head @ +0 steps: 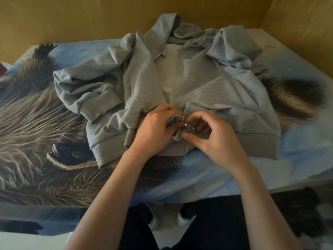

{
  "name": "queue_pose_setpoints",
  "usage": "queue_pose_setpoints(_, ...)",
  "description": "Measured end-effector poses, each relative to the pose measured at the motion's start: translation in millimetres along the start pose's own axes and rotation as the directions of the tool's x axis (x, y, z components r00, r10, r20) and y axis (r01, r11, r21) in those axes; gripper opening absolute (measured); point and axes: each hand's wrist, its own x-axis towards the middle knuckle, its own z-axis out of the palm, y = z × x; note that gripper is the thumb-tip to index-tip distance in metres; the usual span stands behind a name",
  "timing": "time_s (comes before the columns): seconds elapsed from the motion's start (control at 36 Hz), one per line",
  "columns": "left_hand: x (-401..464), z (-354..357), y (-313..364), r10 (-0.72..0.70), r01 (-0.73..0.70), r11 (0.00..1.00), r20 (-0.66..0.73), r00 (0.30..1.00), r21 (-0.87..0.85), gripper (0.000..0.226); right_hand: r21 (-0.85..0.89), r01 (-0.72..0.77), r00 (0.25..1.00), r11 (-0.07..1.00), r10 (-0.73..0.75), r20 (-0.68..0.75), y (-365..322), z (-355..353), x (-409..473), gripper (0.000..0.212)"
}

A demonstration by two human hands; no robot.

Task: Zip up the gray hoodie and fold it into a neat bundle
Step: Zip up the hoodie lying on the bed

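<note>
Gray hoodie (207, 98) lies open on the bed (225, 175), sleeves bunched. We note the left hand (155, 130) pinching the hem edge and the right hand (214, 136) gripping the zipper slider (188, 126). Slack fabric may misseat the pin and jam the zipper.

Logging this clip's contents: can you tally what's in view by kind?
Gray hoodie: 1
Zipper slider: 1
Hands: 2, left hand, right hand
Animal-print bedsheet: 1
Total: 5
</note>
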Motion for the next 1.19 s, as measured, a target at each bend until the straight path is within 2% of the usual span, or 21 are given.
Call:
queue_pose_setpoints(0.14,0.3,0.0,-0.1,-0.003,0.003,1.0,-0.004,1.0,0.002,0.015,-0.077,0.038,0.999,0.996,-0.039,-0.009,-0.2,1.2,1.2,0.029)
queue_pose_setpoints(0.42,1.3,-1.0,4.4,-0.015,0.015,1.0,-0.006,1.0,-0.003,0.013,-0.065,0.043,0.997,0.997,-0.047,-0.063,1.6,1.9,-3.0,0.025)
queue_pose_setpoints(0.61,1.8,-2.8,6.2,-0.026,0.026,1.0,0.017,1.0,0.003,0.01,-0.031,-0.027,0.989,0.999,0.022,-0.144,3.0,3.9,-4.0,0.02)
queue_pose_setpoints(0.75,-1.4,-8.4,8.4,-0.009,0.01,1.0,0.105,0.994,-0.005,0.015,-0.013,-0.064,0.987,0.998,0.062,-0.145,3.7,3.1,-1.9,0.015)
queue_pose_setpoints(0.83,-4.4,-11.8,11.0,-0.06,0.066,0.997,0.165,0.985,-0.033,0.031,-0.037,-0.058,0.987,0.998,0.052,-0.151,3.7,3.9,-2.2,0.015)
queue_pose_setpoints(0.92,-6.9,-15.5,14.3,-0.167,0.204,0.961,0.192,0.967,-0.188,0.031,-0.038,-0.063,0.986,0.997,0.056,-0.158,3.3,4.8,-1.7,0.015)
queue_pose_setpoints(1.0,-8.0,-15.0,15.9,-0.202,0.239,0.926,0.149,0.968,-0.292,0.017,-0.047,-0.069,0.985,0.997,0.061,-0.162,3.7,5.7,-1.0,0.014)
queue_pose_setpoints(1.19,-7.4,-14.5,17.9,-0.141,0.15,0.959,0.055,0.988,-0.239,0.01,-0.065,-0.072,0.986,0.995,0.061,-0.155,2.9,6.1,-0.5,0.014)
